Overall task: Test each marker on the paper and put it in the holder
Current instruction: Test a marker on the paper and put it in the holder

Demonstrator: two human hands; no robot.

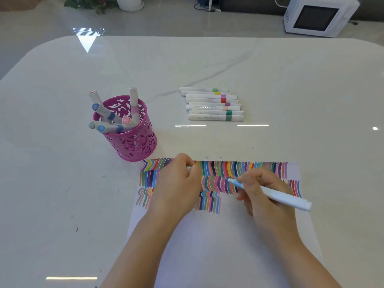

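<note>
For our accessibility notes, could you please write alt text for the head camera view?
A right hand draws with a pale blue marker on paper full of coloured strokes, while the left hand rests curled on the sheet, gripping what looks like a cap. Beyond are a pink holder with markers and a row of markers lying on the table.

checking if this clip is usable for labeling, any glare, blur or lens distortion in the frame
Head view: glare streaks and a window reflection on the table; head view: wide-angle bending curves the table's far edge; head view: mild softness, yet the strokes on the paper and the marker in the right hand read clearly.
</note>
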